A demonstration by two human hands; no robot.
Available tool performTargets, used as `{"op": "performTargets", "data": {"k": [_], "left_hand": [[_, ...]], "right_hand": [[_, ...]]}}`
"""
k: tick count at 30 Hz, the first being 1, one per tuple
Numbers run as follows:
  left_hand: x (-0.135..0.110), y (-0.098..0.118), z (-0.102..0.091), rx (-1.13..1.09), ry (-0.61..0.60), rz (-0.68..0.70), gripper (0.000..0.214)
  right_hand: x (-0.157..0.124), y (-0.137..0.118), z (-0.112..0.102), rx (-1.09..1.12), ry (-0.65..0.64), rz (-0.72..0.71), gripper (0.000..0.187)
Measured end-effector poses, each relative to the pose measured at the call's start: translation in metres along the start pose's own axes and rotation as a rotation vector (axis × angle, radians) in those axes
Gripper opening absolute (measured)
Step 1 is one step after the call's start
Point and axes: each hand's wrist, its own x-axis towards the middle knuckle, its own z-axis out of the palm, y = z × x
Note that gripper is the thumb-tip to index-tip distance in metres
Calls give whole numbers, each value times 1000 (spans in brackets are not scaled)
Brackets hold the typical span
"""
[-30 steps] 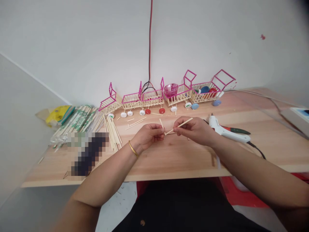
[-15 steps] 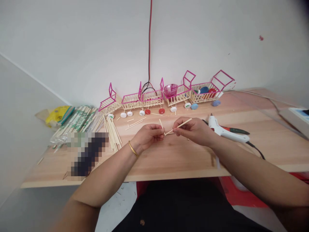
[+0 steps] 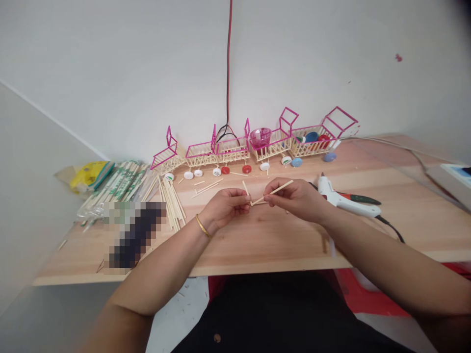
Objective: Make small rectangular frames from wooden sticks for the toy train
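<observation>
My left hand [image 3: 232, 205] pinches a short wooden stick [image 3: 246, 188] that rises from between its fingertips. In my right hand [image 3: 287, 198] is another wooden stick [image 3: 282, 187], tilted up to the right. The lower ends of the two sticks meet between my hands, making a V shape; whether they are joined I cannot tell. A further stick piece lies low between the hands, partly hidden by the fingers. Both hands are held over the wooden table [image 3: 257, 245], with fingers closed.
Several small stick carts [image 3: 233, 154] with pink rims and bottle-cap wheels line the wall. Right of my hands lie a white glue gun [image 3: 348, 203] and orange-handled pliers [image 3: 362, 199]. Loose sticks [image 3: 171, 206], packaged sticks [image 3: 117, 186] and a yellow bag [image 3: 88, 176] are at left.
</observation>
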Motion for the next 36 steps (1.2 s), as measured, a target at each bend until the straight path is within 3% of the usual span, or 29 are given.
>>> {"op": "performTargets", "data": {"k": [23, 36], "left_hand": [[1, 3, -4, 40, -6, 73, 26], [-2, 7, -4, -29, -28, -12, 21]], "right_hand": [[-2, -2, -7, 77, 60, 144, 24], [-1, -1, -7, 135, 49, 146, 24]]}}
